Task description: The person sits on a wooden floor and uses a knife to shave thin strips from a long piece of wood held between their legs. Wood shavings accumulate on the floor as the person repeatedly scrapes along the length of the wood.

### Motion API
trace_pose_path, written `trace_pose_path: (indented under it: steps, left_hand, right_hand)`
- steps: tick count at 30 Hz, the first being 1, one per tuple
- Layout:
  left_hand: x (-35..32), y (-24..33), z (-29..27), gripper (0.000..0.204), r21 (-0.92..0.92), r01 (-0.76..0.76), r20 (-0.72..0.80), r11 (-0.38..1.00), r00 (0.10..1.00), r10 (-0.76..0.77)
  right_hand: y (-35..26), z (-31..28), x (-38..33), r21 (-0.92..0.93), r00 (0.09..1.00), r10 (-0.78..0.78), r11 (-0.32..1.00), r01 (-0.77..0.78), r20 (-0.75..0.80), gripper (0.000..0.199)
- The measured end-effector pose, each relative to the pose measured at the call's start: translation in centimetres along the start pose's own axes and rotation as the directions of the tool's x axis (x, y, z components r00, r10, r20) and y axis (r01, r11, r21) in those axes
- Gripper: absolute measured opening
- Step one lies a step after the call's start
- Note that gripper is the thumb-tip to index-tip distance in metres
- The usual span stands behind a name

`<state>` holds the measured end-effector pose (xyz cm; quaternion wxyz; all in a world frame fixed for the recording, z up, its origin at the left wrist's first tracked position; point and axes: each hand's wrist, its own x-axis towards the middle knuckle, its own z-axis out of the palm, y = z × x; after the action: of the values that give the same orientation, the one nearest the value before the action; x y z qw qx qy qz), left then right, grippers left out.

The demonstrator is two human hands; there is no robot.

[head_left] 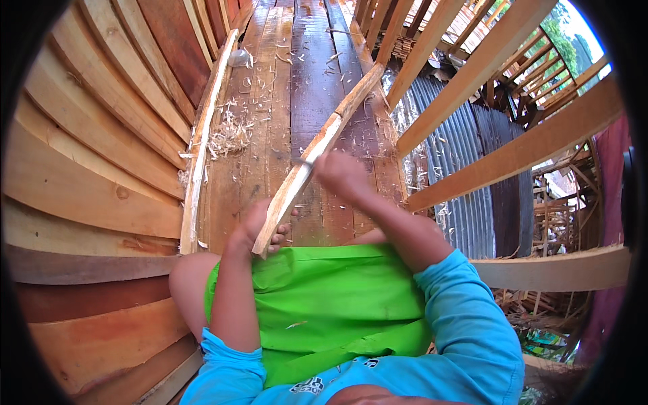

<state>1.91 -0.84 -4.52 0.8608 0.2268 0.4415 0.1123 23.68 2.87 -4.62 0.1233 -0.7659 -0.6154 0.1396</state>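
A long, pale wooden strip [324, 138] slants from my lap up toward the far right over the plank floor. My left hand [260, 226] grips its near end just above my green shorts. My right hand [341, 174] is closed around a knife [304, 162] whose blade lies against the strip's middle. The hand is blurred. Both forearms wear bright blue sleeves.
Curved hull planks [101, 155] rise on the left. Another thin strip [202, 135] lies along their foot, with wood shavings [229, 135] scattered on the floor boards [304, 81]. Slanted timber rails [499, 158] and corrugated metal sheet [459, 142] stand on the right.
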Motion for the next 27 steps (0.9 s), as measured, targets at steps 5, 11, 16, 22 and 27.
trace_pose_path:
  steps: [5,11,16,22,27]
  left_hand:
    - [-0.2,0.3,1.2,0.047,0.031,0.01,-0.049,0.999,0.999,-0.008]
    - [0.3,0.2,0.5,0.048,0.01,0.017,0.02,1.0,1.0,-0.017]
    - [-0.1,0.5,-0.3,0.055,-0.073,-0.007,0.074,0.997,0.997,0.012]
    - [-1.2,1.0,1.1,0.062,-0.096,-0.057,0.134,0.994,0.988,0.07]
    - [-1.0,0.9,0.4,0.06,-0.094,-0.011,0.152,0.995,0.988,0.025]
  right_hand:
    - [5.3,-1.9,4.6,-0.058,0.999,0.007,0.998,-0.005,0.042,0.051]
    - [3.8,1.9,3.2,-0.042,0.996,-0.068,0.997,0.066,-0.056,0.052]
    - [4.2,-0.4,3.1,0.069,0.998,0.055,0.996,-0.056,0.005,0.061]
    - [5.2,-1.0,0.8,0.115,0.87,-0.486,0.863,0.493,-0.079,0.029]
    - [3.1,-0.3,-0.3,0.057,0.905,-0.421,0.904,0.424,-0.06,0.036]
